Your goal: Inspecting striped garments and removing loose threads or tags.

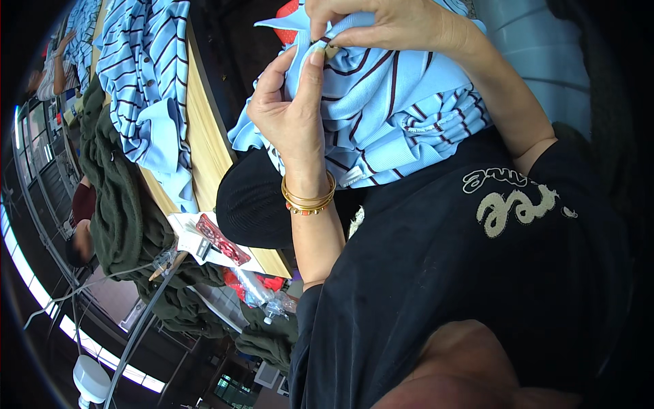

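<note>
A light blue knit garment point(381, 102) with dark stripes lies bunched across my lap. My left hand point(293, 112), with gold bangles point(308, 198) at the wrist, pinches a ribbed edge of it between thumb and fingers. Close beside it, my right hand point(388, 24) grips the same edge, its fingertips almost meeting the left thumb. A short dark band and a small pale spot show between the fingertips; what they are I cannot make out. Near the garment's lower hem sits a small white label point(352, 177).
To the left, more striped blue garments point(146, 82) lie on a wooden table point(211, 136). Dark green knitwear point(119, 184) is heaped beyond it. A red patterned packet point(221, 238) and a clear plastic bottle point(262, 293) lie by the table's near end. Other people are farther left.
</note>
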Action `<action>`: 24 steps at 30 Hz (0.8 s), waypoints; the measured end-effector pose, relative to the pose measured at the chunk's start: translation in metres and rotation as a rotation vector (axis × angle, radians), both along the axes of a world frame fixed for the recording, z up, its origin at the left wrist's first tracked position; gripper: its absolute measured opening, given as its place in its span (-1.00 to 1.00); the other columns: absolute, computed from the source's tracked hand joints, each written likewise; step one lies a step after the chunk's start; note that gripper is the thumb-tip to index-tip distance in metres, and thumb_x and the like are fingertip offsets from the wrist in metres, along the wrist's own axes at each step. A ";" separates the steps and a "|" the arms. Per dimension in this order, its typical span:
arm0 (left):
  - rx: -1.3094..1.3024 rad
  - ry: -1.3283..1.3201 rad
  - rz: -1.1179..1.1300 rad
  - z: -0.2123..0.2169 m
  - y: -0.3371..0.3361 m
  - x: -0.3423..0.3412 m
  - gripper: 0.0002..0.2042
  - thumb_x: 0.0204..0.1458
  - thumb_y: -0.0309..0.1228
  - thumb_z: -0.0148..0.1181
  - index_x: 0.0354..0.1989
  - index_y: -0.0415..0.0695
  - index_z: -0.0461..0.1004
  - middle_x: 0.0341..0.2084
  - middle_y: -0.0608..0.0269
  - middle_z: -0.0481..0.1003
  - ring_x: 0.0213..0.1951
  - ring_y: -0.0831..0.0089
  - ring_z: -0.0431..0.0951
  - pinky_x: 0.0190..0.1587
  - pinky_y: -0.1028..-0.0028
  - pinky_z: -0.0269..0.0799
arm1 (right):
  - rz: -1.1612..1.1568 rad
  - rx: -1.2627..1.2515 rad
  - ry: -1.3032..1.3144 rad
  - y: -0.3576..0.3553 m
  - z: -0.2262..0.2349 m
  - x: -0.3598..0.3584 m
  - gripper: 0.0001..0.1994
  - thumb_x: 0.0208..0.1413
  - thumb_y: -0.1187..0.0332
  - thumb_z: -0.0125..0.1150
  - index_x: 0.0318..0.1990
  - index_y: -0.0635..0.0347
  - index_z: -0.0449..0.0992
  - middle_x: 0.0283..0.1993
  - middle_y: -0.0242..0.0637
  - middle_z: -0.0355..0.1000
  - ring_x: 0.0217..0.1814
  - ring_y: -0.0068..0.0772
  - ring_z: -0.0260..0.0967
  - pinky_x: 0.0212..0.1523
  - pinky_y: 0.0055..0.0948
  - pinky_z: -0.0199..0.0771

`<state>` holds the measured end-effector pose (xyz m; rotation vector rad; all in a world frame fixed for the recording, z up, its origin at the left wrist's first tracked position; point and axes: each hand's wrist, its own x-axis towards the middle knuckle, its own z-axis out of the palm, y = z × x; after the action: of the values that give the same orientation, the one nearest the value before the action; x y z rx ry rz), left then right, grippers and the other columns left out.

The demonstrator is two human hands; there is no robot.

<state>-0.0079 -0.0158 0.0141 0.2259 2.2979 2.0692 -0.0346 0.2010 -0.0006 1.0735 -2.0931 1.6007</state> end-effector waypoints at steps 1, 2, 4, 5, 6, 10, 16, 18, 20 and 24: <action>0.030 0.013 -0.004 0.002 0.002 0.001 -0.76 0.04 -0.52 0.45 -0.12 -0.30 0.63 -0.35 0.32 0.62 -0.34 0.70 0.53 -0.23 0.73 0.40 | -0.011 -0.002 -0.096 -0.002 0.007 0.002 -0.75 0.03 0.54 0.32 -0.10 0.28 0.58 -0.11 -0.16 0.51 -0.03 -0.23 0.50 -0.02 -0.39 0.50; 0.060 0.025 -0.008 0.004 0.003 0.001 -0.76 0.04 -0.53 0.44 -0.11 -0.30 0.63 -0.34 0.31 0.63 -0.34 0.70 0.54 -0.23 0.73 0.41 | -0.021 -0.004 -0.192 -0.003 0.011 0.002 -0.73 0.02 0.54 0.33 -0.07 0.29 0.57 -0.10 -0.17 0.51 -0.03 -0.25 0.50 -0.01 -0.39 0.50; 0.071 0.013 0.001 0.007 0.005 0.001 -0.76 0.04 -0.54 0.44 -0.11 -0.30 0.63 -0.33 0.29 0.63 -0.34 0.69 0.55 -0.23 0.72 0.43 | -0.004 -0.039 -0.160 -0.004 0.014 0.001 -0.71 0.02 0.54 0.33 -0.05 0.31 0.56 -0.07 -0.17 0.51 -0.02 -0.25 0.50 0.00 -0.38 0.50; 0.082 0.000 0.010 0.008 0.006 0.001 -0.76 0.04 -0.55 0.43 -0.10 -0.31 0.63 -0.33 0.28 0.63 -0.34 0.68 0.57 -0.23 0.72 0.45 | 0.014 -0.073 -0.129 -0.004 0.015 0.000 -0.69 0.03 0.54 0.33 -0.03 0.32 0.55 -0.03 -0.17 0.51 -0.01 -0.25 0.50 0.01 -0.38 0.51; 0.081 0.000 0.010 0.010 0.006 0.001 -0.76 0.04 -0.55 0.43 -0.10 -0.31 0.63 -0.33 0.28 0.63 -0.34 0.68 0.57 -0.23 0.72 0.45 | 0.014 -0.073 -0.129 -0.004 0.016 0.000 -0.69 0.03 0.54 0.33 -0.03 0.32 0.55 -0.03 -0.17 0.51 -0.01 -0.25 0.50 0.01 -0.38 0.51; 0.110 -0.023 0.006 0.019 0.010 0.002 -0.78 0.04 -0.57 0.42 -0.12 -0.31 0.63 -0.34 0.27 0.63 -0.35 0.67 0.58 -0.24 0.72 0.46 | 0.096 -0.105 -0.135 -0.005 0.021 -0.001 -0.68 0.04 0.55 0.31 -0.01 0.36 0.54 -0.02 -0.12 0.54 0.00 -0.20 0.52 0.02 -0.37 0.51; 0.020 0.027 0.026 0.022 0.014 0.004 -0.80 0.01 -0.56 0.43 -0.17 -0.29 0.63 -0.35 0.29 0.63 -0.34 0.67 0.55 -0.21 0.70 0.43 | 0.085 0.086 -0.056 0.005 0.036 0.000 -0.71 0.01 0.53 0.32 -0.06 0.37 0.55 -0.12 -0.09 0.57 -0.09 -0.25 0.54 -0.06 -0.37 0.52; -0.003 0.056 0.027 0.024 0.016 0.007 -0.79 0.00 -0.55 0.44 -0.18 -0.28 0.63 -0.35 0.30 0.63 -0.33 0.67 0.55 -0.20 0.68 0.43 | 0.093 0.028 -0.045 0.010 0.046 0.002 -0.73 0.00 0.51 0.34 -0.10 0.35 0.57 -0.17 -0.11 0.58 -0.14 -0.30 0.54 -0.12 -0.39 0.53; -0.019 0.076 0.012 0.029 0.019 0.010 -0.79 -0.02 -0.54 0.44 -0.19 -0.26 0.64 -0.35 0.30 0.63 -0.30 0.66 0.55 -0.19 0.65 0.43 | 0.078 0.138 -0.319 0.014 0.058 0.006 -0.76 -0.04 0.46 0.40 -0.18 0.30 0.58 -0.31 -0.22 0.60 -0.27 -0.42 0.54 -0.24 -0.47 0.52; -0.015 0.079 -0.016 0.033 0.032 0.017 -0.81 -0.01 -0.53 0.44 -0.20 -0.26 0.64 -0.36 0.31 0.62 -0.31 0.66 0.55 -0.19 0.66 0.43 | 0.037 0.147 -0.327 0.029 0.066 0.017 -0.80 -0.04 0.47 0.41 -0.22 0.26 0.59 -0.41 -0.32 0.60 -0.37 -0.55 0.54 -0.34 -0.56 0.49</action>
<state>0.0088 0.0163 0.0469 0.3300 2.3467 2.0717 -0.0179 0.2299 0.0652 0.9517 -2.4465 1.7642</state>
